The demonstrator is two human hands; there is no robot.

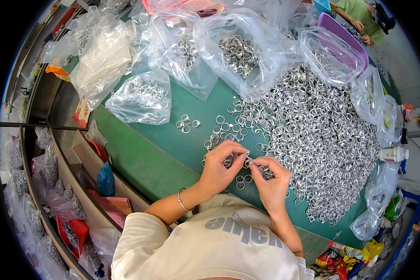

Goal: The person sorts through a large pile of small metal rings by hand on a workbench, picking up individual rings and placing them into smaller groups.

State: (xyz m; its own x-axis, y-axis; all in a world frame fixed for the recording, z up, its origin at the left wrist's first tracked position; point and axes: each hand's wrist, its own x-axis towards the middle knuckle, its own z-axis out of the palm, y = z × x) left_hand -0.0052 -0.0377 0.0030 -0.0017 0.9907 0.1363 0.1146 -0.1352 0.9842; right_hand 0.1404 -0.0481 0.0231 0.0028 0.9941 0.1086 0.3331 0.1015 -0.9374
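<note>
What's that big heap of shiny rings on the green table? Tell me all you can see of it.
The heap of rings is a wide, loose mound of small silvery metal-looking rings, tangled and overlapping, on the green table. It spreads across the table's right half, thinning to scattered rings near the hands. Clear plastic bags lie against its far and right edges. The right hand rests at its near edge.
</note>
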